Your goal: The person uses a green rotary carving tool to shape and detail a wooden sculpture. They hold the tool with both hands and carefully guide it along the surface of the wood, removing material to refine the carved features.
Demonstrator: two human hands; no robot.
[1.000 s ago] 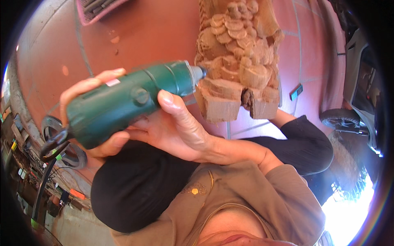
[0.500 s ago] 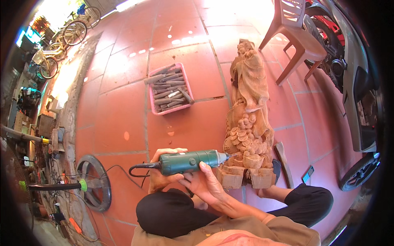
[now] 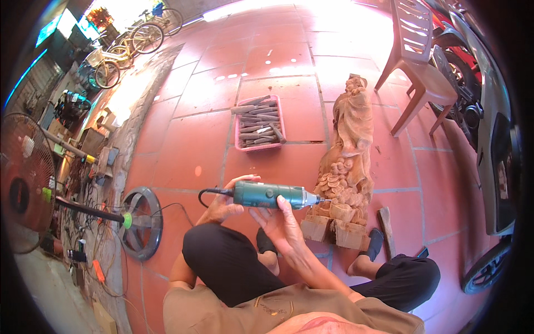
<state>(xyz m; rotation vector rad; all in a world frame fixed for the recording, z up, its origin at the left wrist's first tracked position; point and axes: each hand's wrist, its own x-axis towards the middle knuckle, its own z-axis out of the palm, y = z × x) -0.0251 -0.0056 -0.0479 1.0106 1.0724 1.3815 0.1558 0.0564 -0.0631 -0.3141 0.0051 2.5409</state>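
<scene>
Power tool [image 3: 270, 195], green and cylindrical, is farther from the head than a second ago, left hand [image 3: 223, 208] clasping its rear and right hand [image 3: 285, 228] gripping nearer its front, its bit [image 3: 324, 200] seemingly aimed at the wooden carving [image 3: 346, 181] lying on the tiled floor [image 3: 181, 133].

The power tool [image 3: 260, 195] is green, the carving [image 3: 354, 136] orange-brown, the basket [image 3: 259, 148] pink, the floor tiles [image 3: 183, 133] reddish.

A home workshop, judging by the bicycles [image 3: 147, 38], power tool [image 3: 270, 195] and wood carving [image 3: 352, 139].
</scene>
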